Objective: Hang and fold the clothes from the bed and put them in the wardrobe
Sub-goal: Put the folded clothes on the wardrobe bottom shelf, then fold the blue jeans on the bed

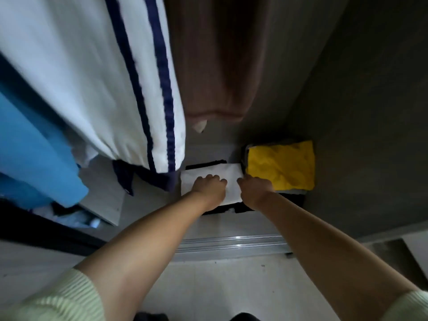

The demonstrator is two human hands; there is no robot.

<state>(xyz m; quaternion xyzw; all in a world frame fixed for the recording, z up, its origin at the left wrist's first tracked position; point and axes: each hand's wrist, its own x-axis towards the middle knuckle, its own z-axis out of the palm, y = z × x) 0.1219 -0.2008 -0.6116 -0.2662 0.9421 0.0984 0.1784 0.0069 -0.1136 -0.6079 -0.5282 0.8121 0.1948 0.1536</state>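
A folded white garment [231,176] lies on a dark folded pile [240,208] on the wardrobe floor [203,222]. My left hand [209,189] rests on its left half with the fingers curled down onto the cloth. My right hand [254,189] presses on its right edge, next to a folded yellow garment [281,165] on a second dark stack. Whether either hand grips the cloth or only presses on it is unclear. Both arms reach down into the wardrobe from pale green sleeves.
A white garment with navy stripes [104,77], a blue garment [30,154] and a brown garment [220,56] hang above. The grey wardrobe side wall [359,112] stands at right. A metal sliding-door track [231,245] runs along the front, with pale floor below.
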